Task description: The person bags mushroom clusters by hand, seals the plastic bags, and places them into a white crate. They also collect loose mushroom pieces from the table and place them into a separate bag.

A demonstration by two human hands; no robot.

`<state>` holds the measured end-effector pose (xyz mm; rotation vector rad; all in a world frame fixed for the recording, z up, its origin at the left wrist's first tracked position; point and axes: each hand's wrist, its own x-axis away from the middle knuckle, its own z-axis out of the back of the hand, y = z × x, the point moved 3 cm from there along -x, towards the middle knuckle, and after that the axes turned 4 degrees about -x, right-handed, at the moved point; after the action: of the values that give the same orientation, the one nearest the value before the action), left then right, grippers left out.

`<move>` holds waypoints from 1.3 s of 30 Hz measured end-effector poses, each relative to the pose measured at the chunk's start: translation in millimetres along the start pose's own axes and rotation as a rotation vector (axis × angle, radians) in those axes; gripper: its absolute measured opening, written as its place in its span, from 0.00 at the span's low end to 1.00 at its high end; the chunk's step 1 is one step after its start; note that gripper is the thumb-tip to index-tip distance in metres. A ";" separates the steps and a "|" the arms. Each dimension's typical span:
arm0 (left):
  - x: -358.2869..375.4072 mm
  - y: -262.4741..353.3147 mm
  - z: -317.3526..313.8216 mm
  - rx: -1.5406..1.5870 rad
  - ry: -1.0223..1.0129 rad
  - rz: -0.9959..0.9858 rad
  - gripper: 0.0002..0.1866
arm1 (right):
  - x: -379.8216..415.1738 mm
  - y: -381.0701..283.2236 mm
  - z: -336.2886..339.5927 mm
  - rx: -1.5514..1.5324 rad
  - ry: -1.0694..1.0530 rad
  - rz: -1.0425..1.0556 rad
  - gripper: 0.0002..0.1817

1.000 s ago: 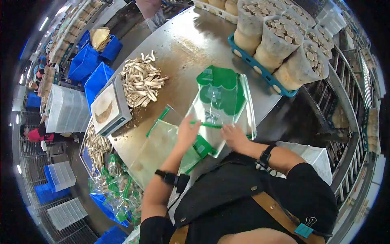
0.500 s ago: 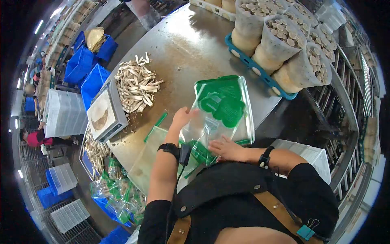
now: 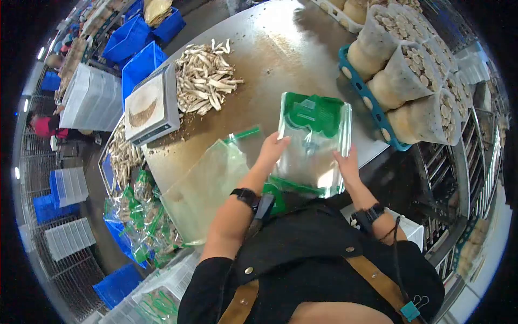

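Note:
A stack of clear plastic bags with green print (image 3: pixel 315 143) is in front of my body at the table's near edge. My left hand (image 3: pixel 274 148) grips its left side, thumb on top. On its right side my right hand (image 3: pixel 348 163) holds the edge, fingers partly hidden beneath the plastic. To the left of the stack lies a large, cloudy clear plastic sheet or bag (image 3: pixel 208 186), with a green strip (image 3: pixel 243 134) at its top end. Another green printed piece (image 3: pixel 275 197) shows below my left wrist.
Loose long pale mushrooms (image 3: pixel 205 75) are heaped on the metal table (image 3: pixel 270 48) beside a scale (image 3: pixel 151 105). At right, a teal tray (image 3: pixel 372 100) carries mushroom grow bags (image 3: pixel 402 70). Filled green-printed bags (image 3: pixel 143 216) lie in a blue crate at lower left.
My hands have gone from lying over the bags to gripping both sides of the stack. The stack now sits squarer, and the view has shifted.

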<state>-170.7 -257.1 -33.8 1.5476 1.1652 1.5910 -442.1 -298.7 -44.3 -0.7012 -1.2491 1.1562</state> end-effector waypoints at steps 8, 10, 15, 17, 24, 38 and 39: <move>41.5 4.8 30.3 -0.891 0.509 -0.264 0.33 | 1.5 -51.4 -33.4 1.091 -0.192 0.474 0.40; 42.6 -9.7 65.1 -1.035 0.595 -0.277 0.35 | 5.6 -54.1 -36.9 1.145 -0.132 0.510 0.41; 26.1 44.3 89.3 -1.320 0.273 0.134 0.37 | 2.9 -64.8 -35.4 1.207 -0.280 0.346 0.41; 10.7 52.0 98.5 -1.440 0.173 0.183 0.34 | 4.3 -61.9 -35.2 1.213 -0.261 0.368 0.42; -5.5 73.3 115.8 -1.365 -0.107 -0.093 0.23 | 6.0 -48.4 -25.8 1.178 -0.302 0.379 0.43; -98.2 148.4 -53.8 -0.573 -0.465 0.117 0.10 | -14.1 -20.8 71.8 -0.068 -0.016 0.083 0.26; -94.1 152.5 -42.2 -0.351 -0.323 0.112 0.09 | -10.3 -15.5 85.2 -0.525 -0.027 -0.136 0.26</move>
<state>-179.6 -411.6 66.0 1.5776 0.5988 1.4519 -518.5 -327.9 -14.0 -0.9693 -1.6184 0.7275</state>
